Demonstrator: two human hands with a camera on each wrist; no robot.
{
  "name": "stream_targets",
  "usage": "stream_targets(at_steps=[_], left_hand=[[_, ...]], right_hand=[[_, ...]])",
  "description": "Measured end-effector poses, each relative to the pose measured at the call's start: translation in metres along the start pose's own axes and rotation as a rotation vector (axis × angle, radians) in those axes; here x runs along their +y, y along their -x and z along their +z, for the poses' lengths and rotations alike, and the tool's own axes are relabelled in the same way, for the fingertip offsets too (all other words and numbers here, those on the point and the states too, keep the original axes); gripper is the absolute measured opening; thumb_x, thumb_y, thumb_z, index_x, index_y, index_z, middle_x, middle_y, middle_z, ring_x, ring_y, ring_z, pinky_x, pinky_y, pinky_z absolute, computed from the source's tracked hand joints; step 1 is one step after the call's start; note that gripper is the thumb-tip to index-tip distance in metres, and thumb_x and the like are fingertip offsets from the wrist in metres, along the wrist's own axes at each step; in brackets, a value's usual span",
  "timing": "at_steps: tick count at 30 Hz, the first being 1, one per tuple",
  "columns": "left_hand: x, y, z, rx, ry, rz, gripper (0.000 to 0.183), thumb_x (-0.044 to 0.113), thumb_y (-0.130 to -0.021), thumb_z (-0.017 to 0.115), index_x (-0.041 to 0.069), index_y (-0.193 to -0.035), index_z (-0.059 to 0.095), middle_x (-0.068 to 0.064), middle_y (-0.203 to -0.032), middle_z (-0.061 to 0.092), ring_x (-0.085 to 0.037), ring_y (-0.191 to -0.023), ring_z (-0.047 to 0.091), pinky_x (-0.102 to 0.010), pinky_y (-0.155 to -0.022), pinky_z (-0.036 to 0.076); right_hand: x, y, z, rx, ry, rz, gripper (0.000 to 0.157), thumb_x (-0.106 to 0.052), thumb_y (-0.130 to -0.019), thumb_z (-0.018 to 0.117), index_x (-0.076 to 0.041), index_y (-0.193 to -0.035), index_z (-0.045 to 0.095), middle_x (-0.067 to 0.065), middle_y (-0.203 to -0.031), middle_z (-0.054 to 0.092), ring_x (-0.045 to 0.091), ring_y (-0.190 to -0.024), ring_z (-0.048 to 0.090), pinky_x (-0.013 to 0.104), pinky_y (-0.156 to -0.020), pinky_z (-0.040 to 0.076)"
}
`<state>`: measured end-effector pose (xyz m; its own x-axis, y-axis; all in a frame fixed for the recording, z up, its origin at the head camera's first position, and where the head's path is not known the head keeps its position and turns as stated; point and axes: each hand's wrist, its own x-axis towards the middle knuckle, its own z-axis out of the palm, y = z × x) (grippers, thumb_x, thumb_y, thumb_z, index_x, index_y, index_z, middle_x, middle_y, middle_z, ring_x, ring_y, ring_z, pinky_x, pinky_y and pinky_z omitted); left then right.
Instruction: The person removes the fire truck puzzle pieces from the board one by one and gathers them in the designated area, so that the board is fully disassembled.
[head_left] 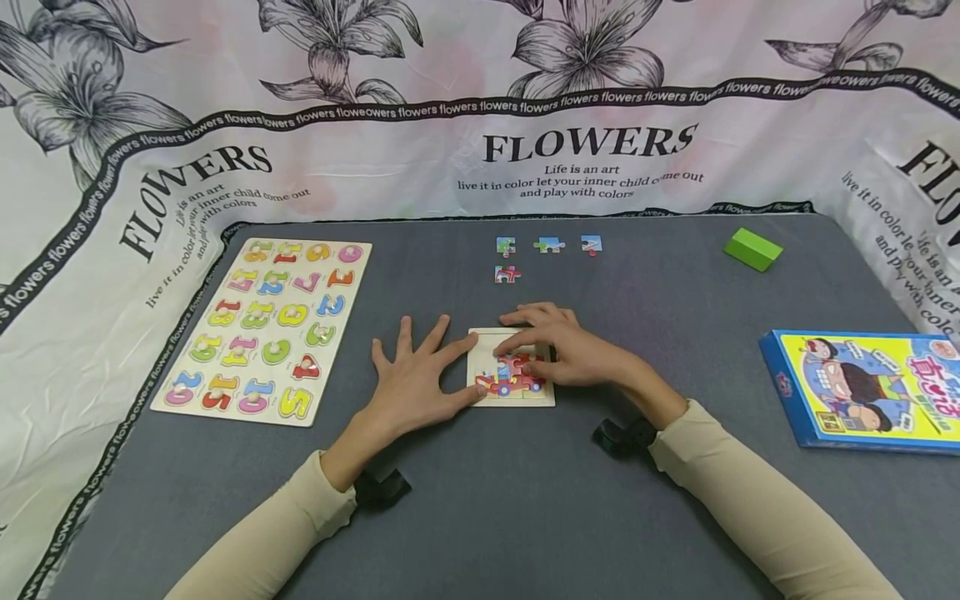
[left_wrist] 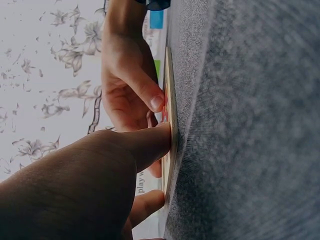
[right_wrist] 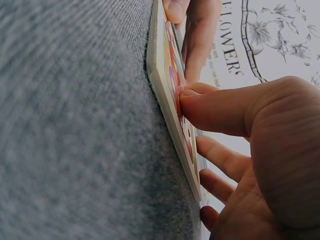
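A small wooden puzzle board [head_left: 480, 402] lies on the table, a red-and-blue vehicle picture [head_left: 517, 385] partly filling it. My left hand [head_left: 412, 379] is spread out flat, its index fingertip and thumb tip resting on the board's left edge. Over the upper right of the board, my right hand [head_left: 573, 350] pinches a reddish puzzle piece [right_wrist: 182, 89] between thumb and index finger, low on the picture. Its other fingers reach past the far edge. The right hand hides part of the picture. In the left wrist view, the left thumb [left_wrist: 155, 142] presses on the board's edge.
Several loose jigsaw pieces [head_left: 550, 245] lie beyond the board. A number puzzle board [head_left: 288, 333] is at left. On the right are a green block [head_left: 753, 250] and a blue-and-yellow box [head_left: 862, 392]. A flower-printed cloth [head_left: 420, 167] hangs behind the table.
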<state>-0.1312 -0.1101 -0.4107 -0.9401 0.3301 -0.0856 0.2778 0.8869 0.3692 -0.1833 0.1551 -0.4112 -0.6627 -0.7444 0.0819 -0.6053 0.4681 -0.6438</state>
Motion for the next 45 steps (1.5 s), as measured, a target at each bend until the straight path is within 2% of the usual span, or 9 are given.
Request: stream_targets(at_steps=[7,11,15,19,34,45], left_hand=[[-0.0002,0.0007,0.0005,0.004,0.003,0.002,0.077,0.068,-0.087,0.065,0.038,-0.155,0.043,-0.007,-0.170,0.023,-0.054,-0.155,-0.001,-0.086,-0.108,0.000],[0.0002,0.0011,0.0005,0.005,0.005,0.000,0.077,0.068,-0.087,0.065,0.039,-0.155,0.043,-0.007,-0.170,0.023,-0.054,-0.155,-0.001,-0.086,-0.108,0.000],[0.0004,0.0010,0.0003,0.009,0.000,-0.002,0.077,0.068,-0.087,0.065,0.039,-0.155,0.043,-0.006,-0.170,0.024,-0.054,-0.155,-0.001,-0.086,-0.108,0.000],[0.0006,0.0010,0.0006,0.009,-0.006,-0.003,0.077,0.068,-0.087,0.065,0.038,-0.154,0.044,-0.007,-0.170,0.024,-0.054,-0.155,0.000,-0.086,-0.108,0.001],[0.0008,0.0018,0.0010,0.019,-0.018,0.022,0.077,0.068,-0.088,0.064,0.037,-0.155,0.042,-0.008,-0.170,0.026,-0.054,-0.155,0.003,-0.085,-0.109,0.003],[0.0015,0.0033,0.0007,0.026,-0.048,0.044,0.077,0.066,-0.089,0.063,0.034,-0.156,0.043,-0.010,-0.168,0.029,-0.053,-0.155,0.011,-0.082,-0.112,0.010]], right_hand=[[-0.0024,0.0006,-0.0002,0.026,0.021,-0.028,0.035,-0.007,-0.093,0.069,-0.022,-0.124,0.075,0.009,-0.143,0.057,0.029,-0.133,0.036,0.056,-0.105,0.023],[-0.0046,0.0004,-0.0008,0.047,0.025,-0.033,0.033,-0.011,-0.092,0.072,-0.023,-0.122,0.076,0.003,-0.127,0.062,0.022,-0.119,0.039,0.049,-0.099,0.024],[-0.0060,-0.0005,-0.0016,0.043,0.026,-0.014,0.034,-0.015,-0.089,0.077,-0.024,-0.122,0.076,-0.004,-0.108,0.063,0.015,-0.102,0.038,0.043,-0.090,0.023],[-0.0061,-0.0011,-0.0008,0.026,0.041,0.006,0.037,-0.016,-0.087,0.079,-0.026,-0.123,0.076,-0.006,-0.099,0.063,0.012,-0.092,0.035,0.040,-0.085,0.021],[-0.0039,0.0003,0.0016,0.036,0.081,0.009,0.034,-0.020,-0.088,0.080,-0.022,-0.121,0.076,-0.006,-0.095,0.062,0.014,-0.088,0.037,0.039,-0.083,0.022],[-0.0033,0.0008,0.0006,0.062,0.040,-0.003,0.032,-0.019,-0.089,0.078,-0.020,-0.121,0.075,-0.005,-0.096,0.064,0.018,-0.087,0.041,0.038,-0.082,0.023]])
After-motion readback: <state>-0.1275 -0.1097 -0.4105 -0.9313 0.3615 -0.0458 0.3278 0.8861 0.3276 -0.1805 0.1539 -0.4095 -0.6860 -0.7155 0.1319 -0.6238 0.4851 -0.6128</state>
